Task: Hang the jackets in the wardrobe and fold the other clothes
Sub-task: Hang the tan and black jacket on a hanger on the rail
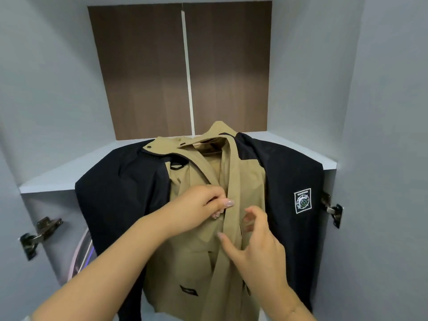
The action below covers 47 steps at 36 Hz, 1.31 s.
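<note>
A tan jacket with black sleeves (287, 172) hangs facing me inside the open wardrobe, below the shelf (58, 179). Its hanger and the rail are hidden. A white patch (303, 201) marks its right sleeve. My left hand (203, 208) pinches the edge of the left front panel at chest height. My right hand (257, 249) hovers just in front of the right front panel with fingers spread and loosely bent, holding nothing. The jacket front lies open at the collar.
The wardrobe's grey side walls (382, 135) stand close on both sides, with door hinges at the left hinge (39, 235) and the right hinge (332, 209). A brown back panel (148, 72) shows above the shelf. A curved pale object (82, 253) sits behind the left sleeve.
</note>
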Motion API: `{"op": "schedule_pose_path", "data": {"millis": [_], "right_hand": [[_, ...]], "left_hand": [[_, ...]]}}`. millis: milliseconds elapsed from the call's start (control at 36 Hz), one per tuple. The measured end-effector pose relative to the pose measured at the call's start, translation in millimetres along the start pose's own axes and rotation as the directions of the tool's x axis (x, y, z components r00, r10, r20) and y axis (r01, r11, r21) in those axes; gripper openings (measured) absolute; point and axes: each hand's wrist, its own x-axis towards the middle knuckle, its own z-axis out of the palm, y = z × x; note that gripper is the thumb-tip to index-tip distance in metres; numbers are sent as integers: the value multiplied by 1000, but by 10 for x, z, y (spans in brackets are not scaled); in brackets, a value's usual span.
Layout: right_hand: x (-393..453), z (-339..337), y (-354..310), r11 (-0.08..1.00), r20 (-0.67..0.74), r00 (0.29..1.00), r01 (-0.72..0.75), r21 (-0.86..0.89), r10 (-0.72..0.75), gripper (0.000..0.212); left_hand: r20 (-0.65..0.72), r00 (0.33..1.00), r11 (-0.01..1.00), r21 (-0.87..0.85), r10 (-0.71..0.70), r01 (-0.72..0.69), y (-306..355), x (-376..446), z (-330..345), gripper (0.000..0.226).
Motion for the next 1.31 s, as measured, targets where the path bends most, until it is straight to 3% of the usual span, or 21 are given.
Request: {"op": "schedule_pose_path", "data": {"millis": [111, 194, 306, 472, 556, 639, 750, 833, 917, 1000, 1056, 1167, 1306], "right_hand": [[58, 32, -132, 995, -69, 997, 40, -88, -46, 87], [43, 49, -134, 997, -94, 994, 49, -59, -55, 84], [-12, -11, 11, 996, -89, 993, 80, 46, -76, 73], [127, -154, 265, 978, -136, 989, 89, 191, -64, 38], [377, -185, 317, 954, -28, 999, -20, 299, 30, 28], [680, -126, 295, 938, 83, 996, -50, 344, 23, 23], [1252, -65, 143, 951, 29, 996, 69, 303, -82, 21], [1694, -49, 3, 963, 119, 975, 159, 218, -188, 31], [1900, -40, -92, 906, 271, 865, 393, 155, -422, 29], [1922, -3, -92, 835, 240, 806, 548, 42, -541, 25], [1945, 42, -81, 867, 219, 847, 498, -8, -484, 23], [2055, 73, -77, 988, 271, 952, 155, -17, -145, 23], [2085, 171, -120, 997, 343, 937, 71, -16, -61, 31]], "left_hand": [[-35, 999, 1000, -9, 29, -29, 52, 22, -22, 35], [-54, 998, 999, -7, 31, -31, 73, 26, -53, 33], [-56, 998, 1000, -24, 7, -9, 57, 6, -106, 28], [-72, 997, 1000, 11, 2, -2, 19, -36, -109, 29], [-70, 998, 1000, 6, 3, -2, 23, -44, -74, 29], [-55, 998, 1000, 20, 11, -10, 63, -32, -24, 27], [-7, 1000, 998, 52, 20, -20, 93, -37, 16, 27], [1, 1000, 998, 64, 6, -6, 90, -44, 2, 30], [11, 1000, 996, 84, -17, 16, 79, -47, -33, 31], [29, 998, 994, 103, -50, 47, 60, -63, -43, 32], [54, 996, 990, 126, -69, 62, 44, -77, -32, 32], [95, 992, 987, 143, -87, 73, 12, -107, -6, 30], [-51, 998, 967, 253, -30, 42, -62, -116, -38, 31]]}}
